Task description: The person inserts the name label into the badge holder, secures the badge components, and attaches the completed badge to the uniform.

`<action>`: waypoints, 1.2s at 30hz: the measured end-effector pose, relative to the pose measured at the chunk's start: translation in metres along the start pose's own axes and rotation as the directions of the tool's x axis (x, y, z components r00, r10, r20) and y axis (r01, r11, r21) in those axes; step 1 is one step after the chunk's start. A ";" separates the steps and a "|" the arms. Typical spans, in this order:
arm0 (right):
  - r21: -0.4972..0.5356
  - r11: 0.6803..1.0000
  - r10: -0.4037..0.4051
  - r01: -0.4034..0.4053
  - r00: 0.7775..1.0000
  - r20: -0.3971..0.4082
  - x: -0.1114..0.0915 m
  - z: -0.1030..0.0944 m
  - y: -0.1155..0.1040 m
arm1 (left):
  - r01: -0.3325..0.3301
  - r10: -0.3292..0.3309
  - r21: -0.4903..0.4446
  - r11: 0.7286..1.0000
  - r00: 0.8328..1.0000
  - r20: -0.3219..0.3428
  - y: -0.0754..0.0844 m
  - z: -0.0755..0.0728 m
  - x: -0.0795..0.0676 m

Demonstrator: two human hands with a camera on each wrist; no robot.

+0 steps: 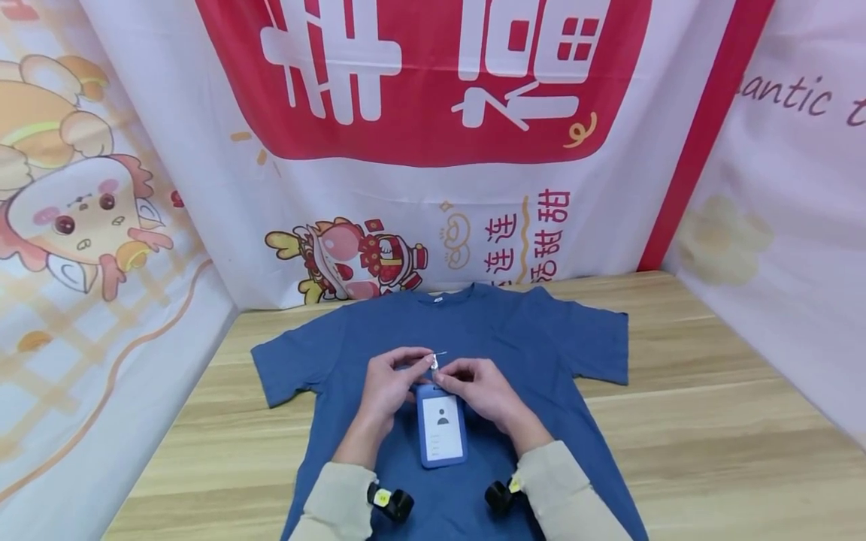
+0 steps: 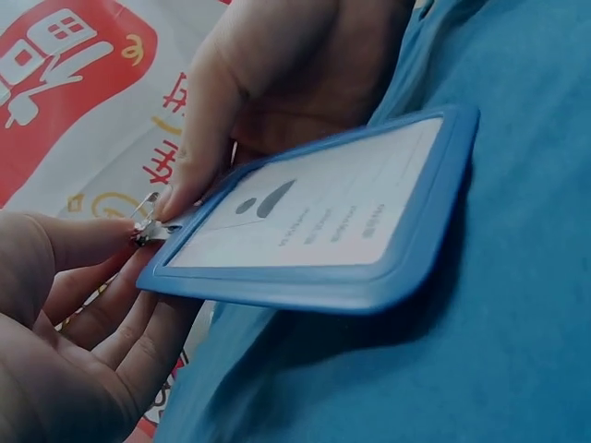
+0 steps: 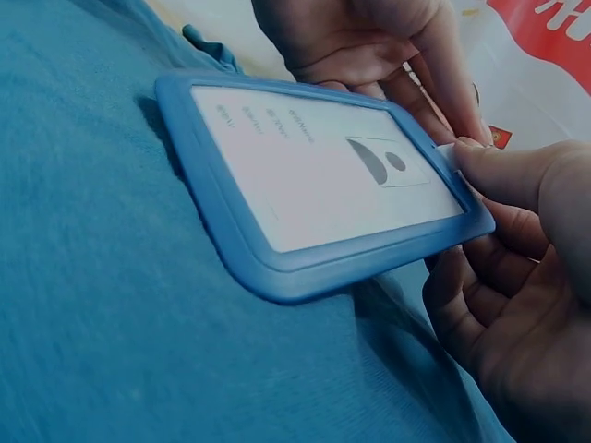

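A blue ID badge holder (image 1: 443,432) with a white card hangs over the front of a blue T-shirt (image 1: 365,323), which is spread out on the table. At its top is a small metal pin clip (image 1: 434,364), and a thin pin wire sticks out from it to the right in the head view. My left hand (image 1: 387,385) pinches this clip between thumb and finger, its other fingers behind the holder's top edge. With thumb and fingers, my right hand (image 1: 489,389) pinches the short strap (image 3: 449,155) joining clip and holder. The clip's underside is hidden by fingers.
The shirt lies on a wood-grain table (image 1: 683,391), collar toward the back. Printed white cloth (image 1: 433,188) hangs behind the table and along both sides. A small black camera is strapped on each wrist, over beige sleeves (image 1: 338,496).
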State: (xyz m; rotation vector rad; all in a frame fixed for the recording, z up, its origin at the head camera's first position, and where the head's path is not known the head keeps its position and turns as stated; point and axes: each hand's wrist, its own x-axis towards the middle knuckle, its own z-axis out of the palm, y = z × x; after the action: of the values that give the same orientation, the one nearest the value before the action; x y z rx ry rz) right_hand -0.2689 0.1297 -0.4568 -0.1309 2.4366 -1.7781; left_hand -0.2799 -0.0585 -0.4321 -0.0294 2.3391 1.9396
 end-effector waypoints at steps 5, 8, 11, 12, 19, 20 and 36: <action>0.000 1.000 0.007 -0.007 1.000 -0.006 -0.003 0.000 0.003 | 0.027 -0.027 0.003 1.000 1.000 -0.004 -0.002 0.001 0.000; -0.005 1.000 0.021 -0.021 0.999 -0.027 -0.006 -0.001 0.007 | 0.026 -0.026 0.011 1.000 1.000 0.011 -0.005 0.006 0.001; -0.006 0.999 0.040 -0.040 0.998 -0.044 -0.009 -0.003 0.011 | 0.023 -0.024 0.026 0.999 0.999 0.029 -0.007 0.011 0.000; -0.005 0.999 0.044 -0.045 0.998 -0.048 -0.010 -0.003 0.012 | 0.022 -0.023 0.030 0.999 0.999 0.032 -0.007 0.013 0.000; -0.011 1.000 0.029 -0.029 0.999 -0.035 -0.009 0.001 0.011 | 0.034 -0.035 0.038 0.999 0.999 0.025 -0.006 0.008 -0.002; -0.015 1.000 0.025 -0.026 0.999 -0.029 -0.009 0.002 0.011 | 0.032 -0.033 0.039 0.999 0.999 0.020 -0.006 0.006 -0.003; -0.062 0.998 0.014 -0.015 1.000 -0.020 0.001 0.001 0.005 | -0.003 0.004 0.020 1.000 1.000 -0.005 -0.004 0.003 0.003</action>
State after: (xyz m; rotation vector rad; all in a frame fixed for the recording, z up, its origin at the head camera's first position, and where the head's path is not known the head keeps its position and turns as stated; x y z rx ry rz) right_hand -0.2693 0.1303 -0.4620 -0.1014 2.5003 -1.7068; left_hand -0.2825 -0.0563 -0.4365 -0.0285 2.3632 1.9196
